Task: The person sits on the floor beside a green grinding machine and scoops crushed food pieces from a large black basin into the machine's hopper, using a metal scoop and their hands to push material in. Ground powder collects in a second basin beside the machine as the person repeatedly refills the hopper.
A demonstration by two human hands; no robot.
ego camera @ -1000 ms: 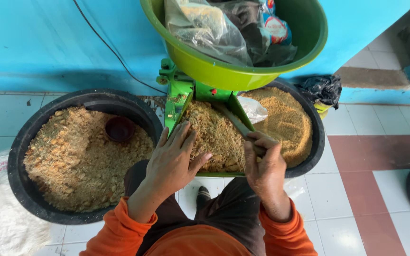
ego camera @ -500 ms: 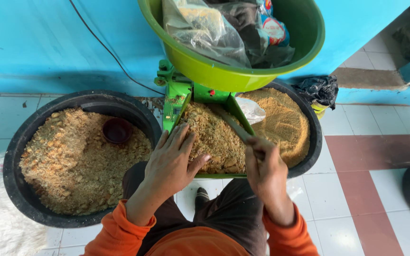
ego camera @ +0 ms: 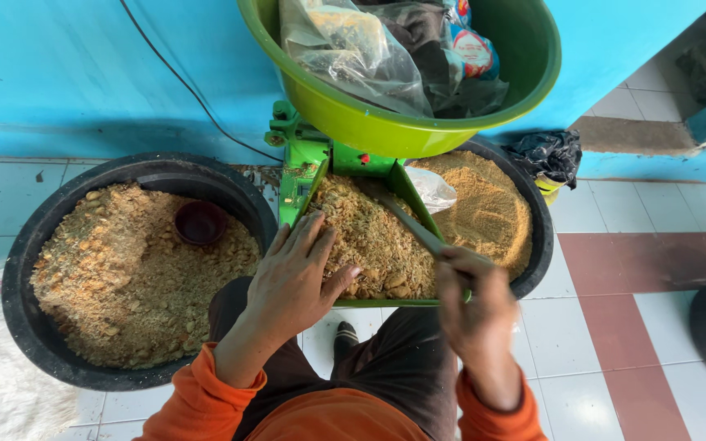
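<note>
Feed (ego camera: 373, 241) fills the green tray (ego camera: 292, 192); my left hand (ego camera: 296, 278) rests flat, released, on it, right hand (ego camera: 474, 298) grasping a stick (ego camera: 410, 229).

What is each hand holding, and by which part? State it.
Right hand grips a flat stick by its near end. Left hand holds nothing, lying flat on the crumbly feed.

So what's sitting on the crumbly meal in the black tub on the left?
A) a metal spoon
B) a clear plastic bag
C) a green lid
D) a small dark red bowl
D: a small dark red bowl lies half sunk in the brown meal inside the black tub; no spoon, bag or lid is in that tub.
</note>
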